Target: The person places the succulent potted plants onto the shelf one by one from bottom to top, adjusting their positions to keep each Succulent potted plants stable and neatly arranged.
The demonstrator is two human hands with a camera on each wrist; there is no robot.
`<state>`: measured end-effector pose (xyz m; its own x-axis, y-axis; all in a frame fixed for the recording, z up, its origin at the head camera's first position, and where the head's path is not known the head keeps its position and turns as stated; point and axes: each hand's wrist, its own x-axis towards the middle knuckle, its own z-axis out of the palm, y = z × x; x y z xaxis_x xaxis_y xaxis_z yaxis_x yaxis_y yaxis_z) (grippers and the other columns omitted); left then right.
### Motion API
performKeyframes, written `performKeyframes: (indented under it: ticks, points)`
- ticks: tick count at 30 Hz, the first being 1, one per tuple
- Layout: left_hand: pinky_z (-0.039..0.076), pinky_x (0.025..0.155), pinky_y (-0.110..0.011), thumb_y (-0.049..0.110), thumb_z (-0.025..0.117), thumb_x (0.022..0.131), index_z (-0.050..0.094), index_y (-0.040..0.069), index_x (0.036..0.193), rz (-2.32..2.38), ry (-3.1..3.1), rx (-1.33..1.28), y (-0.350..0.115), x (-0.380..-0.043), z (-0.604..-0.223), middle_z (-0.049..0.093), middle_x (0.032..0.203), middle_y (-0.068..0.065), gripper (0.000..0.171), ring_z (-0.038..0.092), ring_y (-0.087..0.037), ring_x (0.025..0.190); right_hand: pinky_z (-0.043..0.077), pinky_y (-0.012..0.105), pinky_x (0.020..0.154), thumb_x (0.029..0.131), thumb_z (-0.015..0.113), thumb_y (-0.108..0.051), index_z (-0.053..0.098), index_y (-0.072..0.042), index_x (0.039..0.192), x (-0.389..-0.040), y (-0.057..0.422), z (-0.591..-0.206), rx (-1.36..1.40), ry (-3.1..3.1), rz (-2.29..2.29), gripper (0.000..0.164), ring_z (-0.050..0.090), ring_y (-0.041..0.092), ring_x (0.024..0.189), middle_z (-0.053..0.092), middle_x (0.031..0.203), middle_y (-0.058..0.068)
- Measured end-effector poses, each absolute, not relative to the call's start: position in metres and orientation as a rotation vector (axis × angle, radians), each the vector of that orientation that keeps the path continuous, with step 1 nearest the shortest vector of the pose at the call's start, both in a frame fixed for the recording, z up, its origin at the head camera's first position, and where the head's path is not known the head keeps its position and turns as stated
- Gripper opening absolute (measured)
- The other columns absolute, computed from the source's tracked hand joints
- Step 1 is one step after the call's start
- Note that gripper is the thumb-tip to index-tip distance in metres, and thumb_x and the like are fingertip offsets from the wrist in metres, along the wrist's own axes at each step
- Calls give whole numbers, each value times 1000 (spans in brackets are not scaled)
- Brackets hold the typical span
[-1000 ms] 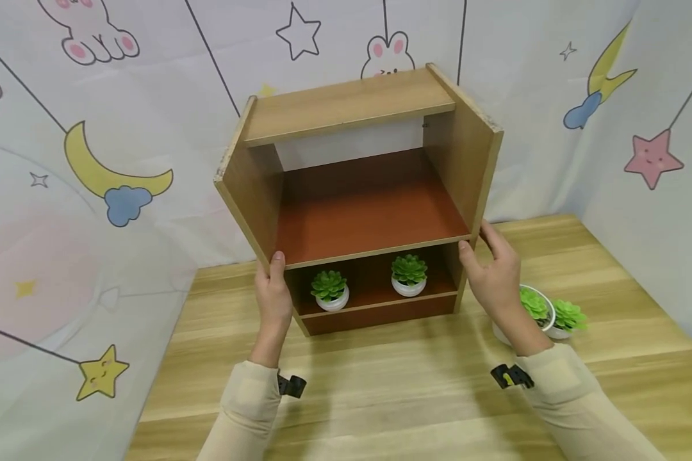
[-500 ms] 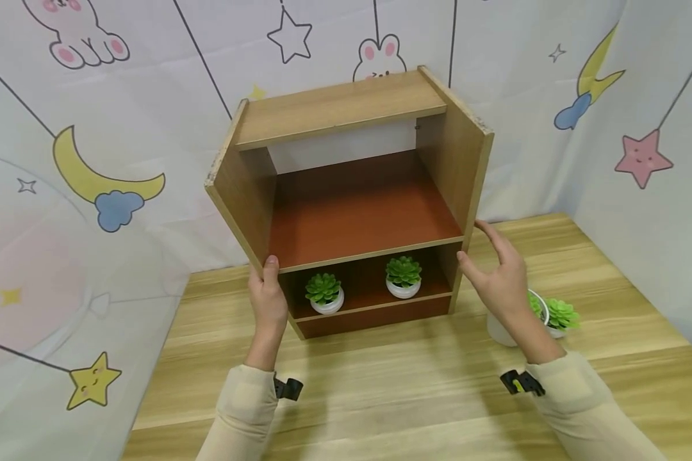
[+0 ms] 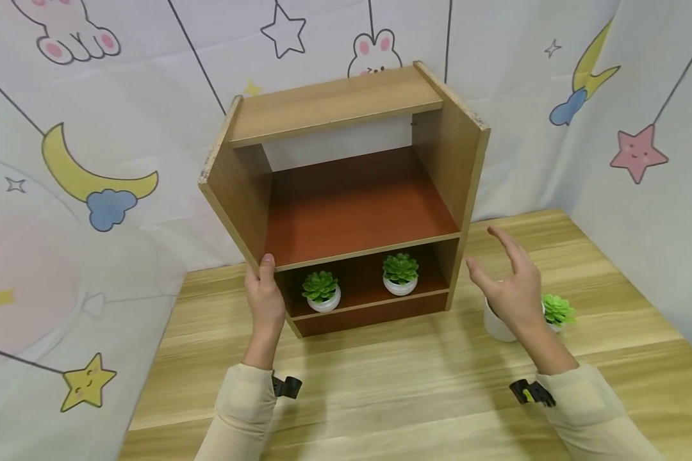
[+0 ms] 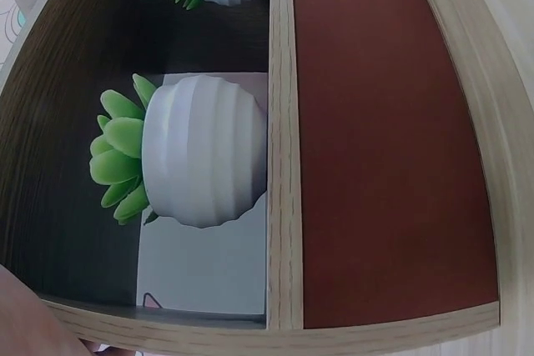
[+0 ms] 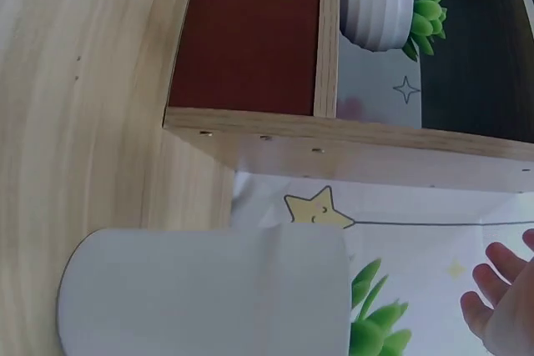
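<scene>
A small wooden shelf unit [image 3: 357, 208] with a reddish-brown board stands on the table against the back cloth. On its lower shelf sit two potted succulents, one on the left [image 3: 321, 291] and one on the right [image 3: 400, 274], both in white pots. My left hand [image 3: 265, 304] grips the left side panel, its thumb on the front edge and its fingers hidden behind. To the right of the unit, my right hand [image 3: 517, 296] is apart from it, thumb and fingers spread with nothing between them. In the right wrist view its fingertips [image 5: 491, 281] show beyond the panel.
Partly hidden by the right hand, a white pot [image 3: 498, 323] stands on the wooden table [image 3: 375, 397]. Beside it is another small green succulent [image 3: 558, 308]. Cloth printed with cartoon stars and moons [image 3: 109, 186] hangs behind and at both sides.
My right hand has let go of the shelf unit's right panel and moved off to the right. The left hand keeps its grip. The view has shifted slightly.
</scene>
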<state>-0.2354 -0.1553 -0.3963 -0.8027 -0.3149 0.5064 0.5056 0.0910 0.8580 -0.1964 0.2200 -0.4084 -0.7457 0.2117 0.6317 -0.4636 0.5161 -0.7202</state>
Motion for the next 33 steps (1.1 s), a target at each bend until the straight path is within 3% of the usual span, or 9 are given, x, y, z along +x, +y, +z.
performKeyframes:
  ticks: [4,12,20,26,33]
  points:
    - [27,111,-34,17,46,100,36,-4,148,-1776,-1779,-182,-154,-237,-396,42,147,-17,53,34,-23,137,34,46,104,78,81,-9,56,-14,140,-192,226,-413,191,-2089,1258,67,45,25,129,55,137,7]
    - [28,110,-33,19,47,99,41,-2,146,-1795,-1757,-156,-152,-237,-400,46,145,-16,52,37,-21,135,33,38,106,72,86,-3,56,-13,139,-182,241,-422,155,-2086,1232,74,45,26,129,56,136,6]
    - [30,108,-32,17,47,98,44,-3,144,-1786,-1753,-106,-153,-236,-398,49,142,-18,50,41,-22,132,29,44,109,73,86,-4,54,-9,140,-173,263,-427,80,-2117,1197,75,41,27,132,52,139,11]
    - [31,108,-32,18,47,98,46,-4,142,-1778,-1753,-76,-153,-235,-397,51,140,-18,49,42,-23,130,32,54,106,70,88,-8,53,-9,140,-168,275,-430,51,-2128,1092,79,44,34,128,53,138,14]
    - [32,107,-32,20,48,97,49,-3,140,-1775,-1759,-69,-153,-237,-398,53,138,-16,49,44,-20,129,29,53,108,71,86,-7,53,-7,140,-160,285,-432,-4,-2126,1096,76,43,36,129,52,138,16]
